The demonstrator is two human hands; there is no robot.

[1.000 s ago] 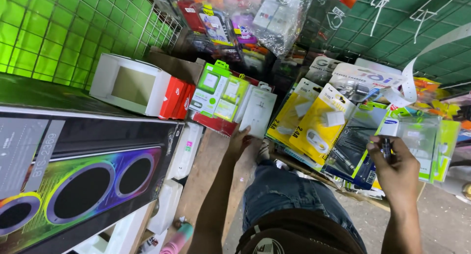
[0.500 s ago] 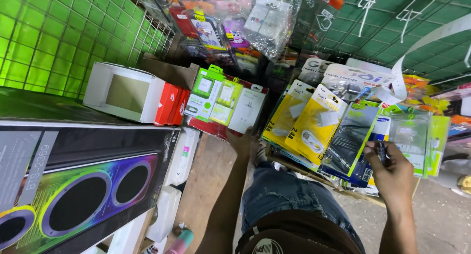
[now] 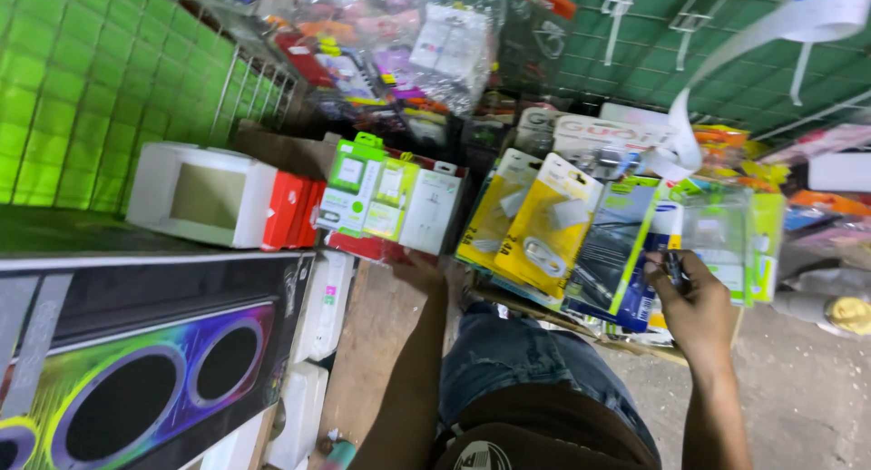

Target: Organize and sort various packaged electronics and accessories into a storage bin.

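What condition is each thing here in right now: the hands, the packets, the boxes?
Left hand: reaching under the green and white packets, fingers hidden.
Right hand: closed on a small dark object.
Yellow packets: sealed, leaning upright in a row.
White box: closed, lying on its side.
Speaker box: closed, lying flat.
Clear bag of goods: hanging overhead.

A green wire grid (image 3: 82, 80) covers the wall on the left, and a darker green grid wall (image 3: 726, 62) runs along the back with white hooks (image 3: 694, 21) fixed to it. Underfoot lies a grey concrete floor (image 3: 807, 406) — rough and dusty. Bright, even light — colours vivid.
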